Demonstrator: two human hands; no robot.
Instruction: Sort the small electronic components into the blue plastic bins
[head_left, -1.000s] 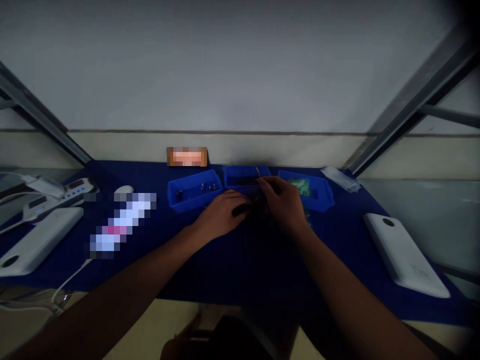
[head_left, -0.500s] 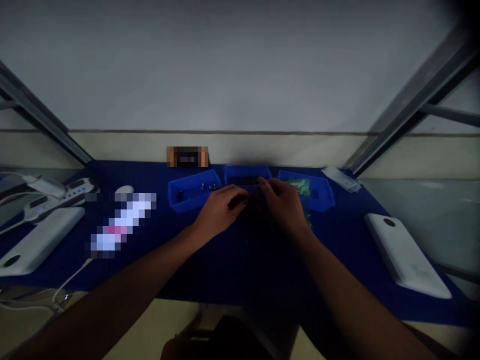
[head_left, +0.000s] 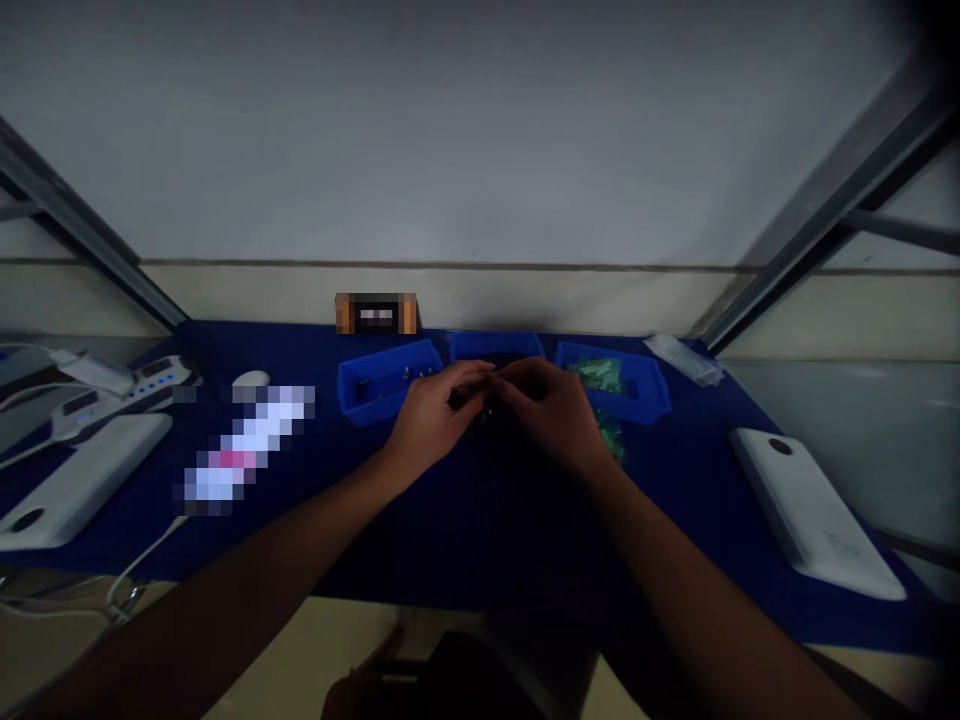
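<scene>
My left hand [head_left: 435, 410] and right hand [head_left: 556, 408] meet near the fingertips — too dark to see what they grip. Small metal bits [head_left: 408, 374] lie loose in the tray [head_left: 381, 388] beside my left — how much is done, unclear.

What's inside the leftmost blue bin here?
The leftmost blue bin shows a small dark piece at its left end and small shiny metal pieces toward the right. The left hand blocks its near right corner; contents there are hidden.
</scene>
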